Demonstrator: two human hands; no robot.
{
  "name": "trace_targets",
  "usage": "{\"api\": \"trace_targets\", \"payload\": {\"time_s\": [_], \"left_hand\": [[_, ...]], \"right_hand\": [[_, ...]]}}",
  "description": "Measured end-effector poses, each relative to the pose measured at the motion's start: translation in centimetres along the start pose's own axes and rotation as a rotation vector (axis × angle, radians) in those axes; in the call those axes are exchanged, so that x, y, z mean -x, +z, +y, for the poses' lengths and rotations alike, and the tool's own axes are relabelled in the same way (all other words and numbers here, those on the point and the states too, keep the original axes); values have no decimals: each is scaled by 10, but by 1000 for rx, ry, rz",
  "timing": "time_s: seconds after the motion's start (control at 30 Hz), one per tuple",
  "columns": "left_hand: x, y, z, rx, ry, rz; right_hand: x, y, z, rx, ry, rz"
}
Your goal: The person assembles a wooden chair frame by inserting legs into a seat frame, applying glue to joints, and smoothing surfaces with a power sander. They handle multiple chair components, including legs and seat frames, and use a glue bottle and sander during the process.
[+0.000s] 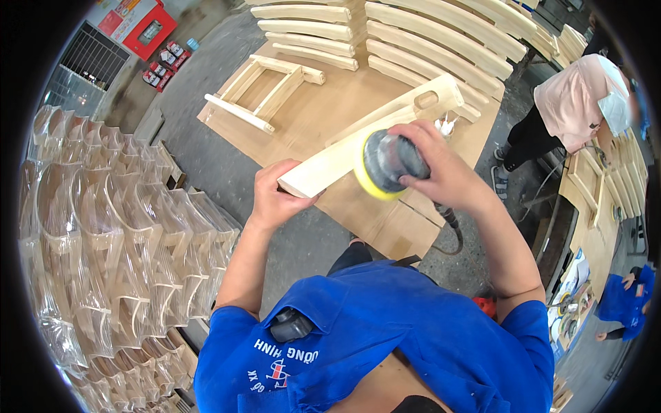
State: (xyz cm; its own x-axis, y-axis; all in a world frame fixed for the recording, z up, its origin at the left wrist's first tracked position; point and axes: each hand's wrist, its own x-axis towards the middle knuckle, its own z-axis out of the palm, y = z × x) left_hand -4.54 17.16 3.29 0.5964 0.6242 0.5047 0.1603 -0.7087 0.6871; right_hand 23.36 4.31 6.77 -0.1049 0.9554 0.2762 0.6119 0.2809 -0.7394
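Note:
A pale wooden board (329, 167) with an oval slot near its far right end slants across in front of me. My left hand (277, 193) grips its near left end. In my right hand (441, 162) is a round, dark grey sander (387, 160) with a yellow pad edge. The sander is tilted, its pad beside the board's right-hand side; I cannot tell if the two touch. A hose (451, 230) hangs down below my right wrist.
A cardboard-covered table (303, 127) bears a small wooden frame (265, 86) and rows of curved slats (427, 51). Plastic-wrapped wooden parts (110, 241) are stacked at left. A person in pink (575, 100) stands at right; another in blue (626, 296) is farther down. Fire extinguishers (165, 65) stand far left.

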Motion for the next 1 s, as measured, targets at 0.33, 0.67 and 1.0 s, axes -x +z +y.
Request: {"api": "trace_targets", "payload": {"time_s": [0.33,0.67,1.0], "left_hand": [[-12,-17,-16,50,-138,88],[-62,-43,-47,496,-406,54],[-79,-3,-69,835,-314,-92]], "right_hand": [[7,-18,32,24,89,58],[61,69,154,170,519,40],[70,132,236,426,868,-9]]}}
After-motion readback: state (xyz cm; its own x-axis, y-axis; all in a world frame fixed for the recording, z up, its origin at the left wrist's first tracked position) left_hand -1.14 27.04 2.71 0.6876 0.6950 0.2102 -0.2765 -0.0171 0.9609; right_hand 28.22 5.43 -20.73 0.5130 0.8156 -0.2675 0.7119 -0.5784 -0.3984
